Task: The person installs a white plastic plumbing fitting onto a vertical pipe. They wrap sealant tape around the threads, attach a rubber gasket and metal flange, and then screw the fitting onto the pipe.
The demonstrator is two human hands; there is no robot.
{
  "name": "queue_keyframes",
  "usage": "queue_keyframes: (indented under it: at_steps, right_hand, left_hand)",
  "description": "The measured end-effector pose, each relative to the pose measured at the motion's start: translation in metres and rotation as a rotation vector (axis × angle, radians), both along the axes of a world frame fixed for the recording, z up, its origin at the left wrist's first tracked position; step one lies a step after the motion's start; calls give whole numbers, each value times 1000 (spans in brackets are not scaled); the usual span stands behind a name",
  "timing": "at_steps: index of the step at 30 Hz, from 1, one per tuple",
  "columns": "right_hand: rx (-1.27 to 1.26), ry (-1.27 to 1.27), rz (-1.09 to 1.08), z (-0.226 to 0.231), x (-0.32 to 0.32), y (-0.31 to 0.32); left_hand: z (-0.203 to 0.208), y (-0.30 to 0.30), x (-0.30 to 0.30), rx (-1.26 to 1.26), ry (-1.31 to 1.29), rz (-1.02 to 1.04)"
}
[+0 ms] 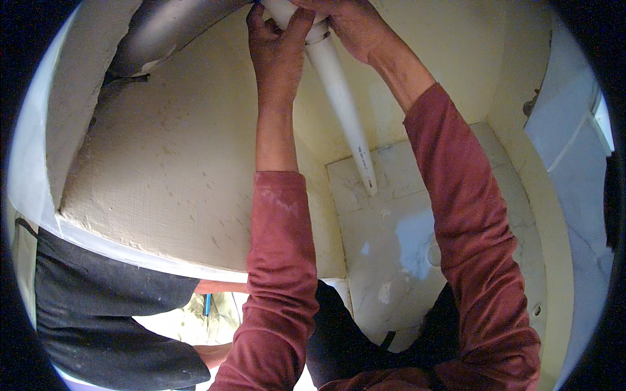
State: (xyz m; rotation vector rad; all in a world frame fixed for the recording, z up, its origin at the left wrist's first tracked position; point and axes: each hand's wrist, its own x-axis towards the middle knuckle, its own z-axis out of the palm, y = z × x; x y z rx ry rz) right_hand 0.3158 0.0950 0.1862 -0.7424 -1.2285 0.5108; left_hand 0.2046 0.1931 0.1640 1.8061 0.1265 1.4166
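A long white plastic pipe (342, 104) slants from the top edge down towards the tiled floor, with dark printing near its lower end. At its upper end is a wider white collar (318, 34) with a dark ring around it. My left hand (279, 55) is closed around the white pipe from the left, its thumb and fingers pressed on it just above the collar. From the right, my right hand (355, 26) grips the same part. Its fingertips are partly cut off by the top edge of the picture.
A thick grey pipe (179, 29) runs along the upper left beside a plastered slab (163, 169). Pale wall surrounds a marble-tiled floor (391, 241). At lower left are a person's dark-clothed legs (111, 287) and a slim blue object (207, 304). A bluish marble panel (574, 156) stands right.
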Motion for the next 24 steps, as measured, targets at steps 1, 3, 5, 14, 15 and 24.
queue_keyframes:
  at_steps: [1,3,5,14,15,24]
  right_hand:
    - [9,-19,57,2,1,0]
    - [109,-21,158,3,3,0]
    - [153,-19,217,4,6,4]
    - [113,-77,47,9,7,1]
    - [87,-75,-2,11,8,3]
    - [-27,-333,-606,-12,-15,-49]
  left_hand:
    - [1,-1,1,30,-11,-10]
    - [2,-2,2,119,-36,2]
    - [5,0,4,235,-71,46]
    - [18,-8,-14,37,122,-73]
    - [22,-7,-13,37,143,-81]
    - [19,-1,-1,-179,69,-14]
